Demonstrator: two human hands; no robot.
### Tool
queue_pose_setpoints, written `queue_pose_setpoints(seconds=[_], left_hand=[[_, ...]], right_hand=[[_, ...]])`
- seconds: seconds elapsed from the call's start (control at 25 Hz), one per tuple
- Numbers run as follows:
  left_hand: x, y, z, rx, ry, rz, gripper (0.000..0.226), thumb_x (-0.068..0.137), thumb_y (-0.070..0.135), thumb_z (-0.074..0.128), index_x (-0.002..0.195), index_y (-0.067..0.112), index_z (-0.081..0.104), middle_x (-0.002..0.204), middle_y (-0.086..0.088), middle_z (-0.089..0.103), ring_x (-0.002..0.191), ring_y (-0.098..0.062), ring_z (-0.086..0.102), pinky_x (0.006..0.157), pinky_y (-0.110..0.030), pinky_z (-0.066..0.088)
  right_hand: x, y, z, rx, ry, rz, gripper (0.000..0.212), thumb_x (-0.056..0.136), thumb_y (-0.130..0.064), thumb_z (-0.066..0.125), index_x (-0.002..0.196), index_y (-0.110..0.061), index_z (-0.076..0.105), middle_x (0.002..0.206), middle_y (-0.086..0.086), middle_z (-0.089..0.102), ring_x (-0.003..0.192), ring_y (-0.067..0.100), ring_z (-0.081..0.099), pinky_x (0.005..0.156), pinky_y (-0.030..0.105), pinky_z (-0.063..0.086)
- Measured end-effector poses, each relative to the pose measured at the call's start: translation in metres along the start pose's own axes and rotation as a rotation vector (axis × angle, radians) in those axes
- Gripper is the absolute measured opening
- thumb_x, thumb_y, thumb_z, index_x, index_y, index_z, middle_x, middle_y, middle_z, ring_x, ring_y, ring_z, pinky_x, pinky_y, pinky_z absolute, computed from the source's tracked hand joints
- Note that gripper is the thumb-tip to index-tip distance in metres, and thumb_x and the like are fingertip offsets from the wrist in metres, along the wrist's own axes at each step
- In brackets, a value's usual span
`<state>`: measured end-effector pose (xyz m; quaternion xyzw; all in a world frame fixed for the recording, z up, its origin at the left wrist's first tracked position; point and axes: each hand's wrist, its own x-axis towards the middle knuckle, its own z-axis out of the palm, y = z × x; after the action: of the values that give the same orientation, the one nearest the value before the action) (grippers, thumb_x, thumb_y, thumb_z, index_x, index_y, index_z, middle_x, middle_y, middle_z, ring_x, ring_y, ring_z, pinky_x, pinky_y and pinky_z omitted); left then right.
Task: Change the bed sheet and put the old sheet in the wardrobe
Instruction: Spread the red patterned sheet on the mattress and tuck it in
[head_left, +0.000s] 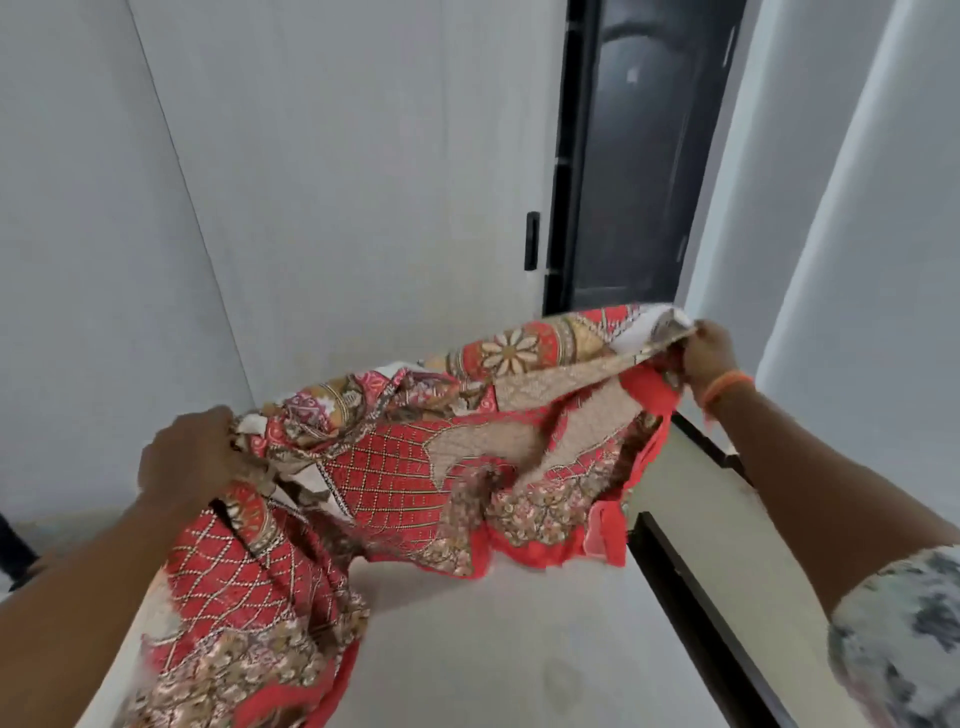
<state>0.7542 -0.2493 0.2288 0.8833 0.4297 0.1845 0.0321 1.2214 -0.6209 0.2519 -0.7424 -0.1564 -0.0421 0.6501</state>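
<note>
Sheet (415, 457), red-patterned, bunched between hands; left hand (192, 457) and right hand (709, 356) both fingers curled on cloth

Bare mattress (519, 649) lies open right of sheet (395, 467).

You are working in soft, even light that is spreading flat across the pale walls (337, 156), with no glare anywhere. Shadows are staying faint: a dim one is lying under the hanging folds of the patterned sheet (415, 467) on the near mattress (519, 649). The dark window (634, 156) at the far right is giving no light (it is reading almost black). The wide lens is bending straight lines outward toward the left and right edges. Your left hand (192, 457) is looking smeared, the sleeve (904, 634) at near right is blurring, and fine detail is looking soft throughout.
</note>
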Motion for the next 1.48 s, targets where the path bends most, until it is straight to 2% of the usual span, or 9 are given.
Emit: queue_pose_setpoints(seconds=[0.28,0.4,0.52,0.6,0.8,0.96,1.08,1.28,1.48], left_hand=[[-0.11,-0.065,0.02,-0.056,-0.244,0.25,0.03,0.064,0.047,0.075,0.086,0.029,0.067,0.079,0.008,0.069,0.078,-0.02,0.067,0.065,-0.031,0.049],[-0.174,-0.082,0.038,-0.189,-0.422,0.403,0.04,0.052,0.059,0.067,0.081,0.032,0.063,0.08,0.008,0.071,0.079,-0.014,0.069,0.068,-0.03,0.054],[-0.27,-0.081,0.05,-0.166,-0.513,0.625,0.032,0.068,0.038,0.074,0.097,0.03,0.065,0.098,0.011,0.064,0.084,-0.008,0.056,0.065,-0.02,0.042],[-0.31,-0.096,0.054,-0.175,-0.503,0.658,0.02,0.081,0.021,0.073,0.099,0.026,0.065,0.101,0.005,0.055,0.086,-0.007,0.052,0.065,-0.016,0.038],[-0.345,-0.171,0.022,-0.537,-0.581,0.481,0.026,0.074,0.013,0.074,0.083,0.028,0.056,0.085,0.006,0.056,0.078,-0.011,0.057,0.066,-0.022,0.044],[-0.392,-0.239,-0.008,-0.618,-0.628,0.44,0.042,0.077,0.023,0.073,0.115,0.016,0.058,0.11,0.0,0.055,0.1,-0.013,0.061,0.083,-0.029,0.054],[-0.416,-0.29,-0.028,-0.508,-0.451,0.524,0.028,0.085,0.037,0.071,0.105,0.02,0.062,0.107,0.011,0.046,0.09,-0.002,0.056,0.077,-0.022,0.05],[-0.424,-0.394,-0.035,-0.163,-0.056,0.722,0.047,0.069,0.035,0.087,0.105,0.018,0.061,0.101,0.0,0.059,0.056,-0.018,0.064,0.043,-0.027,0.051],[-0.377,-0.558,-0.03,-0.226,0.112,-0.078,0.033,0.077,0.005,0.069,0.103,0.021,0.058,0.102,-0.007,0.061,0.07,-0.036,0.062,0.057,-0.039,0.048]], right_hand=[[-0.274,0.14,-0.05,-1.323,-0.23,0.321,0.01,0.087,-0.027,0.063,0.082,-0.018,0.061,0.076,-0.001,0.063,0.074,0.018,0.065,0.074,0.031,0.057],[-0.413,0.116,0.017,-1.044,-0.447,0.29,0.012,0.087,-0.023,0.07,0.091,-0.015,0.062,0.093,0.003,0.067,0.083,0.014,0.064,0.076,0.025,0.057],[-0.548,0.054,0.115,-0.628,-0.829,0.086,0.063,0.079,-0.017,0.077,0.136,-0.019,0.05,0.129,0.001,0.058,0.114,0.018,0.057,0.098,0.029,0.049],[-0.616,0.016,0.166,-0.54,-0.899,-0.029,0.069,0.075,-0.019,0.076,0.137,-0.018,0.046,0.127,-0.001,0.056,0.112,0.017,0.054,0.097,0.029,0.047],[-0.718,-0.022,0.205,-0.319,-0.849,-0.129,0.084,0.069,-0.023,0.077,0.14,-0.017,0.034,0.123,-0.006,0.055,0.106,0.009,0.054,0.087,0.014,0.042],[-0.796,-0.038,0.224,-0.474,-0.743,-0.229,0.07,0.079,-0.013,0.059,0.142,-0.026,0.03,0.112,0.006,0.068,0.093,0.027,0.066,0.069,0.035,0.05],[-0.838,-0.052,0.236,-0.574,-0.689,-0.391,0.05,0.087,-0.02,0.053,0.136,-0.024,0.046,0.106,0.005,0.066,0.089,0.026,0.063,0.065,0.035,0.05],[-0.871,-0.077,0.273,-0.549,-0.602,-0.579,0.039,0.089,-0.036,0.035,0.079,-0.01,0.062,0.078,0.005,0.053,0.064,0.024,0.054,0.053,0.036,0.043],[-0.875,-0.106,0.323,-0.3,-0.269,-0.469,0.024,0.081,-0.013,0.046,0.057,-0.008,0.047,0.056,-0.001,0.044,0.051,0.006,0.039,0.048,0.021,0.029]])
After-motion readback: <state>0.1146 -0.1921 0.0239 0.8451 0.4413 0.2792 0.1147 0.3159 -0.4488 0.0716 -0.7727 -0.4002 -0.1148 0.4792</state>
